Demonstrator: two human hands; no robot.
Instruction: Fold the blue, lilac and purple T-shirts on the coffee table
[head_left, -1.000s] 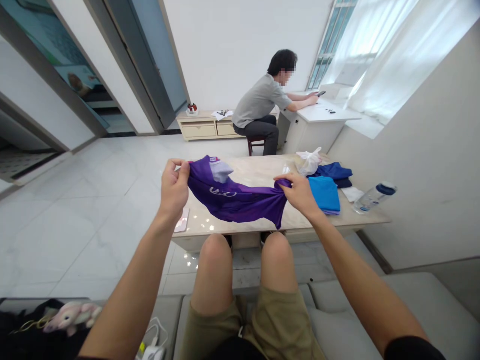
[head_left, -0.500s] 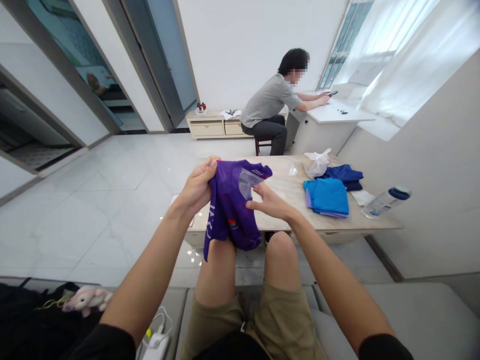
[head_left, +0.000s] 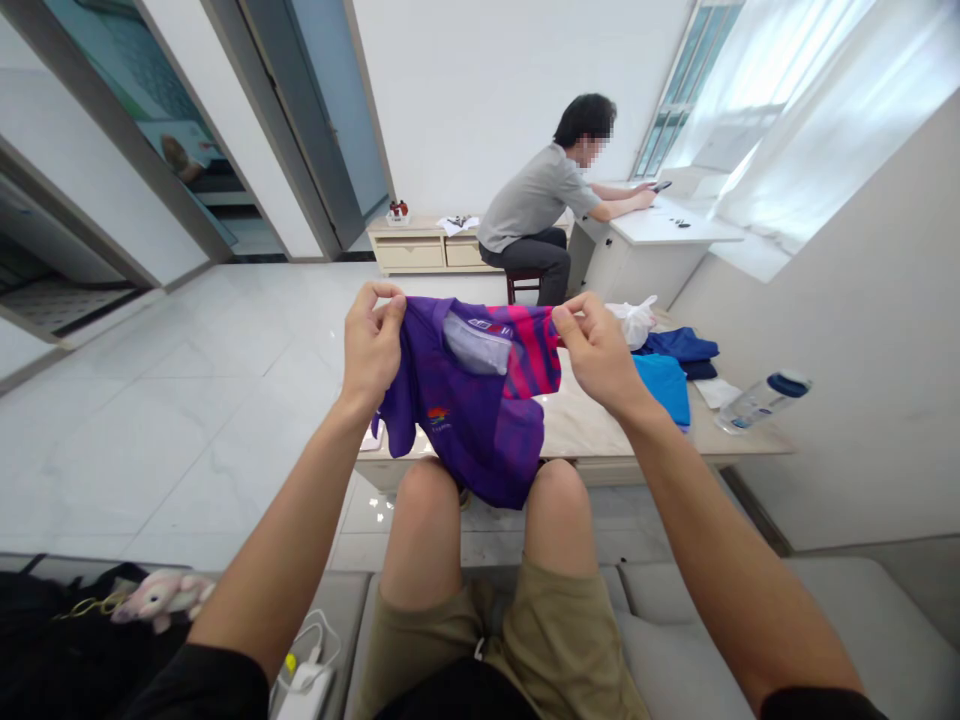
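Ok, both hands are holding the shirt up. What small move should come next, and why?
Probably lay the purple and pink jersey flat on the marble-topped table. The left hand and right hand pinch its top edge, so it hangs loose and creased, while a folded blue garment already lies on that table.
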